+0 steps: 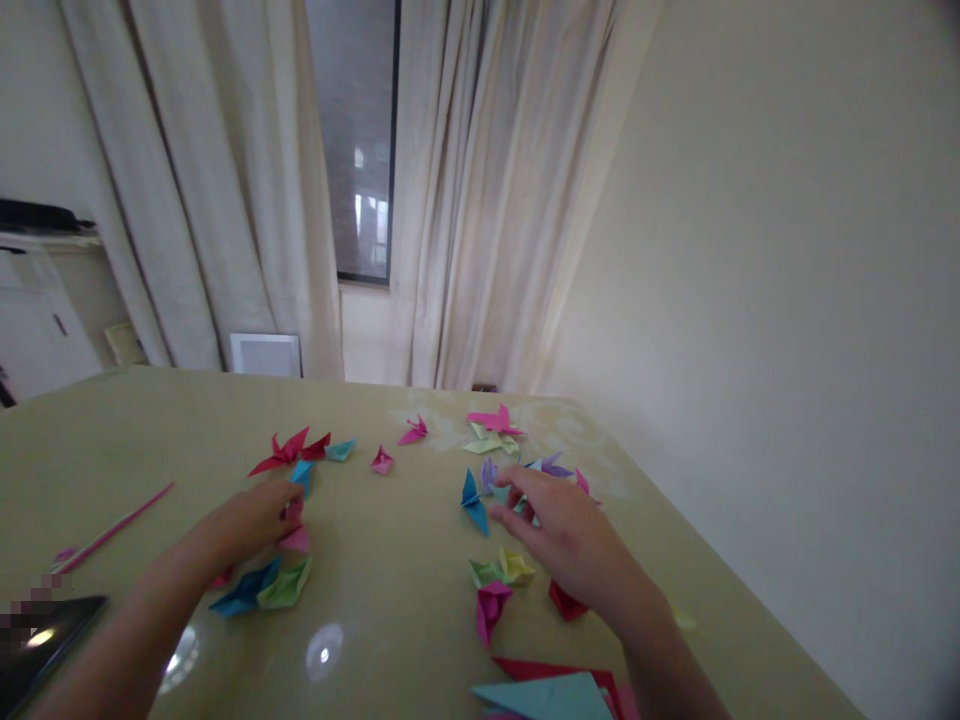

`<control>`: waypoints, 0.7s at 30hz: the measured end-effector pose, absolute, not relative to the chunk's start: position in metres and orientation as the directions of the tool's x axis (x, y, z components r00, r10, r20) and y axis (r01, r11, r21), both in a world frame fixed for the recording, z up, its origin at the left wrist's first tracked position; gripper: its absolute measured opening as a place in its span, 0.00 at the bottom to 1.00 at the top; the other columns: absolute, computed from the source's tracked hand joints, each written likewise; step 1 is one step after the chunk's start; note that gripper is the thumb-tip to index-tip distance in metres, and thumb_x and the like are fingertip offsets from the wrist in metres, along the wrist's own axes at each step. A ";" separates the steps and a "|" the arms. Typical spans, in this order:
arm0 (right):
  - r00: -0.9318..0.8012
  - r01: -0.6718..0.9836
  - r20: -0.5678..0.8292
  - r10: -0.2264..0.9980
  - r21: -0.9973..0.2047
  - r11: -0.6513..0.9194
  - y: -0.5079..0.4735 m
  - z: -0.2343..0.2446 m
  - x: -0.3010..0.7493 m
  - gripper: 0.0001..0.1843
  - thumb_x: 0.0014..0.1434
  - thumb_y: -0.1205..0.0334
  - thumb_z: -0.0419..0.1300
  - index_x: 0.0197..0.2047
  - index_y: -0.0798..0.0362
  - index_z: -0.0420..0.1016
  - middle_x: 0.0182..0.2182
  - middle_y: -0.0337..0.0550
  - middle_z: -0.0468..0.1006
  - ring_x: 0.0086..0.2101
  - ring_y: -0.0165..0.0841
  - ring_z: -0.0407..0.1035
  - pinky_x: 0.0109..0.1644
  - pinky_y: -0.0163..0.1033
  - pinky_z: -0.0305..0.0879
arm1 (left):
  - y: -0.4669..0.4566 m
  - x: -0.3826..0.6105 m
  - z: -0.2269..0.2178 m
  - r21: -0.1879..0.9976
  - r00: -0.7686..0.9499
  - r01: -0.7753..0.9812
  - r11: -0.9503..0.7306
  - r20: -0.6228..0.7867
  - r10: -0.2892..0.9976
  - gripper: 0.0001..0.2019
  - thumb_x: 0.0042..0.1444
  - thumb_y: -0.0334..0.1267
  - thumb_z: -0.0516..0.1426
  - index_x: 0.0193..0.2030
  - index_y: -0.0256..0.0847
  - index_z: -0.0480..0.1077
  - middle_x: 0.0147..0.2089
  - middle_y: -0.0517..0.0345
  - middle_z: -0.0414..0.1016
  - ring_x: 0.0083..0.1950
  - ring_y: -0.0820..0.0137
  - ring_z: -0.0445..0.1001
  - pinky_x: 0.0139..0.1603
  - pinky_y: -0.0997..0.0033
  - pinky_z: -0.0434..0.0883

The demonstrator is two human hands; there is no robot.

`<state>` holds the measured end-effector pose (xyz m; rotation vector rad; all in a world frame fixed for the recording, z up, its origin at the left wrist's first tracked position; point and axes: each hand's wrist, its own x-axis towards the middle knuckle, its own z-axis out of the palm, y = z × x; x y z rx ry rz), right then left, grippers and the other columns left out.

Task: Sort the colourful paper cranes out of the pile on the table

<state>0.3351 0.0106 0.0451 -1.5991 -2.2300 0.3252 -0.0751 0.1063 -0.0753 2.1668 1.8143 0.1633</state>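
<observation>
My left hand (259,515) is on the left of the table, fingers curled in a pinch at a pink folded-paper piece (297,539). Just beyond those fingers lies a blue folded piece (302,473); a dark blue one (247,590) and a green one (285,585) are nearer me. Over a cluster of folded paper on the right hovers my right hand (562,520), thumb and forefinger apart. A pale teal piece (501,494) shows between them; whether they touch it I cannot tell. Beside it are a blue piece (473,503) and a purple one (489,473).
Red (283,453) and pink paper cranes (415,431) lie farther back. Near me on the right are a magenta piece (492,610) and a larger teal folded sheet (555,698). A dark glossy device (52,640) and thin pink strips (116,528) lie left. A wall borders the right.
</observation>
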 end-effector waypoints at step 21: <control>-0.468 0.620 0.335 0.818 -0.535 0.574 0.000 0.025 0.287 0.12 0.71 0.60 0.64 0.57 0.46 0.79 0.46 0.41 0.83 0.41 0.34 0.77 0.45 0.37 0.69 | 0.028 0.056 0.014 0.861 0.559 0.321 -0.395 0.164 0.813 0.10 0.69 0.46 0.60 0.52 0.46 0.72 0.44 0.59 0.84 0.44 0.66 0.83 0.45 0.69 0.77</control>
